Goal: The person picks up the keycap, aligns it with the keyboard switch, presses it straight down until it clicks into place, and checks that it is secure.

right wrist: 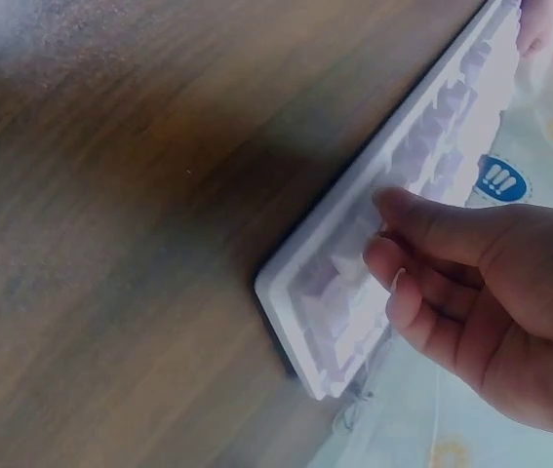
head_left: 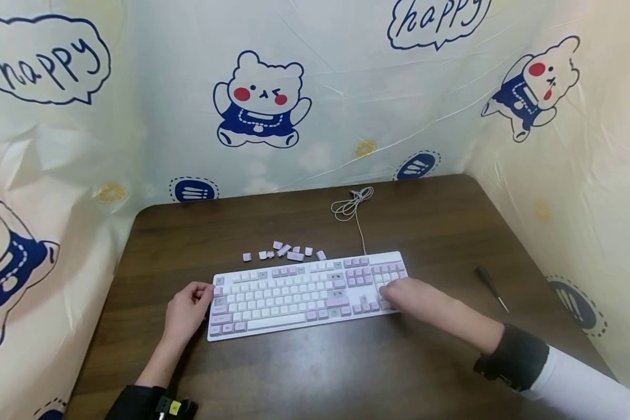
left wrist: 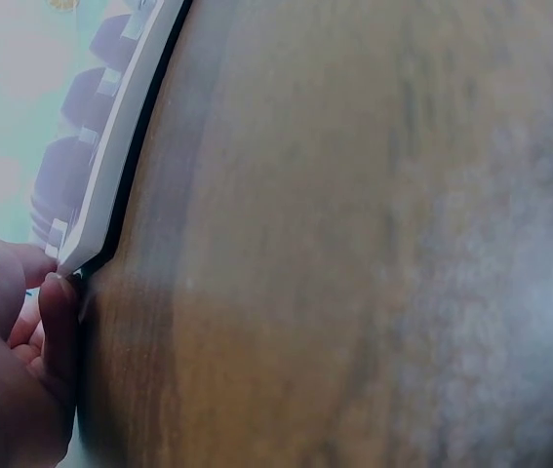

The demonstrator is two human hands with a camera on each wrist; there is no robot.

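Observation:
A white and pink keyboard (head_left: 307,294) lies across the middle of the dark wooden table (head_left: 315,373). My left hand (head_left: 206,294) is at its left end, with thumb and fingers curled round the near left corner (left wrist: 73,255). My right hand (head_left: 389,293) rests on the number pad at the right end. In the right wrist view its thumb and curled fingers (right wrist: 383,258) pinch a keycap (right wrist: 346,268) still seated among the keys. The keyboard's edge (right wrist: 300,302) lies flat on the wood.
Several loose pink and white keycaps (head_left: 286,252) lie just behind the keyboard. Its coiled cable (head_left: 353,204) runs toward the back. A small dark-handled screwdriver (head_left: 490,287) lies to the right. Printed plastic sheets wall the table on three sides.

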